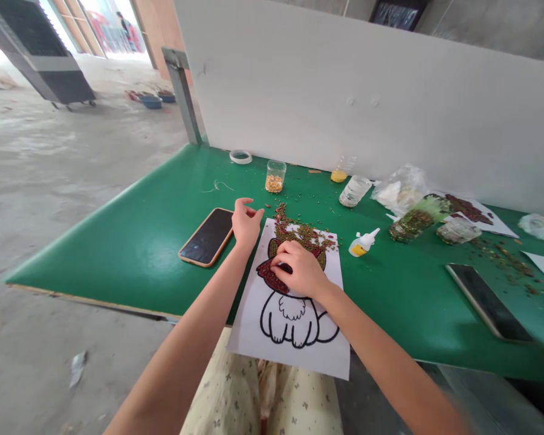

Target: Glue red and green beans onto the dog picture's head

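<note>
— What's at the left of the frame?
— Bare, dusty grey floor (36, 211), with a tall dark unit (40, 54) on casters at upper left. Then a glossy green worktop (118, 235) begins, a smooth white panel (326, 90) along its far edge.
— And on it?
— Left of centre, a flat phone (207, 237) in an orange-tan case. The left hand (247, 222) is just beside it, fingers loosely curved, nothing visible in them.
— The middle?
— A white paper sheet (245, 338) overhangs the near edge, its black-outlined animal (290, 323) partly covered in pebbly dark red beans (265, 273) and tiny green grains (306, 232). The right hand (301, 269) arches over it, thumb and forefinger close together; whether they pinch anything, I can't tell.
— Further right?
— A squat white bottle (361, 243) with a pointed nozzle, then a crumpled clear bag (401, 188).
</note>
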